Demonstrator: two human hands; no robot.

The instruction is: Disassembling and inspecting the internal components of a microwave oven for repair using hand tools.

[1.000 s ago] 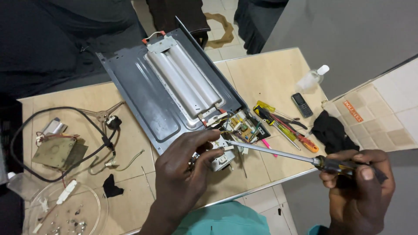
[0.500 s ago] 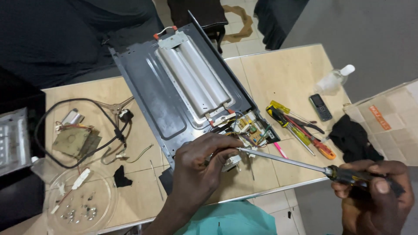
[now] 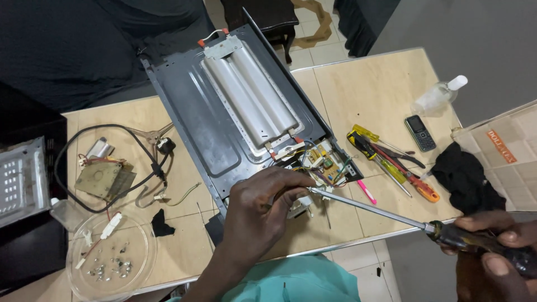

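Screwdriver (image 3: pixel 391 215), long-shafted: handle clenched in right hand (image 3: pixel 495 251), lower right of frame; tip at circuit board (image 3: pixel 324 162) edge. Left hand (image 3: pixel 263 215), centre, fingers pinching a small part against metal panel (image 3: pixel 224 112).

A single head-worn view looks steeply down from above the person's chest onto the tabletop (image 3: pixel 386 89), facing away from the body – close enough that both forearms fill the lower edge, while floor tiles and a dark sofa show beyond the far side

A pale wooden table (image 3: pixel 386 89) stands on a tiled floor (image 3: pixel 313 33) beside a grey wall (image 3: pixel 481 39).
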